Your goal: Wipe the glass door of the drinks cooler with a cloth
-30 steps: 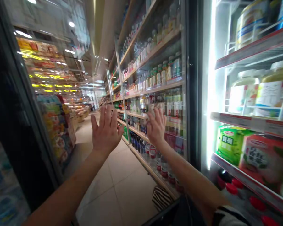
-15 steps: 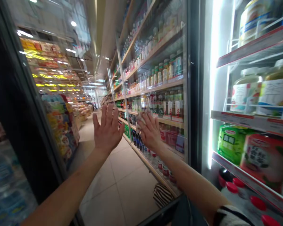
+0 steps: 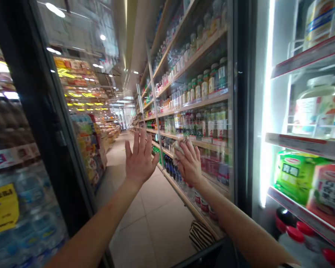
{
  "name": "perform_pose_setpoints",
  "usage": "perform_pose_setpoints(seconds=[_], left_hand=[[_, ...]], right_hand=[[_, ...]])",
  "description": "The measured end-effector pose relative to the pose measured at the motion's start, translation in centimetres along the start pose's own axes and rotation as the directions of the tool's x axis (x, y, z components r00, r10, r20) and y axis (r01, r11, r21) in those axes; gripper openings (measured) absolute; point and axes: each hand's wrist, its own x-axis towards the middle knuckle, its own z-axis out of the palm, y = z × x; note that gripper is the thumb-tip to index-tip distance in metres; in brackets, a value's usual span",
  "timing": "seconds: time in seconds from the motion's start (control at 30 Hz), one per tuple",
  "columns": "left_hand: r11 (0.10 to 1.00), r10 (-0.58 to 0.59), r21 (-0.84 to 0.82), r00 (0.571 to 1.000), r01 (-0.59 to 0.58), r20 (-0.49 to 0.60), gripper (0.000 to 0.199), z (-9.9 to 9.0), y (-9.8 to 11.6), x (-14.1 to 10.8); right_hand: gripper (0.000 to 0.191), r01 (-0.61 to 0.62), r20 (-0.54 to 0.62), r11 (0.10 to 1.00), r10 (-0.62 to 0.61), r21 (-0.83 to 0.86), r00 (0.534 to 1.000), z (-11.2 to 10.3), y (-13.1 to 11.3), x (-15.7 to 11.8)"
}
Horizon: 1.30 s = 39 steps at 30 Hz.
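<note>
My left hand is spread flat, fingers up, against the glass door, and holds nothing. To its right, my right hand presses a crumpled pale cloth to the same pane. The cloth shows at the left side of the fingers; the rest is hidden beneath the hand. Both forearms reach up from the bottom of the head view. Dark frame posts edge the pane, a black one at the left and another at the right.
At the right is a lit fridge with a shelf edge, bottles, a green pack and red-capped bottles. Bottle shelves and a tiled aisle appear in the glass. A striped item lies low. Water bottles stand left.
The view has turned left, so the scene sits further right. My right hand with the cloth is slightly lower on the glass. My left hand keeps its flat pose.
</note>
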Motion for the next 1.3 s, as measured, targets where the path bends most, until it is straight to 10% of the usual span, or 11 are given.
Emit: perform_pose_setpoints(seconds=[0.27,0.47,0.57,0.77,1.0,1.17,1.3], left_hand=[[1.000,0.007,0.019,1.000,-0.007,0.007,0.069,0.0,0.4,-0.8],[1.000,-0.017,0.014,0.999,0.016,0.042,0.064,-0.3,1.8,-3.3],[1.000,-0.017,0.012,0.999,0.017,0.036,0.065,-0.1,2.4,-4.7],[0.999,-0.038,-0.032,0.999,0.038,0.008,0.066,0.3,2.5,-5.1],[1.000,0.005,0.013,1.000,-0.005,0.012,0.063,0.2,2.3,-5.1],[1.000,-0.004,-0.017,1.000,0.004,0.024,0.067,0.2,2.2,-5.2],[1.000,-0.003,-0.021,1.000,0.003,0.023,0.068,0.3,2.3,-5.2]], right_hand=[[0.042,-0.389,-0.259,0.915,0.351,-0.111,0.900,-0.5,5.6,-1.0],[0.038,-0.024,0.016,1.000,0.024,-0.006,1.000,0.1,-1.8,-1.2],[0.037,0.048,0.037,0.999,-0.048,-0.001,0.998,-0.3,-0.2,-2.0],[0.043,-0.366,-0.207,0.923,0.338,-0.118,0.918,-0.4,4.3,-2.7],[0.037,0.090,0.074,0.995,-0.092,0.035,0.993,0.0,-2.6,-4.6],[0.042,-0.262,-0.107,0.959,0.251,-0.110,0.962,-0.8,2.8,-5.5],[0.043,-0.313,-0.095,0.947,0.306,-0.073,0.947,-0.6,1.0,-4.9]])
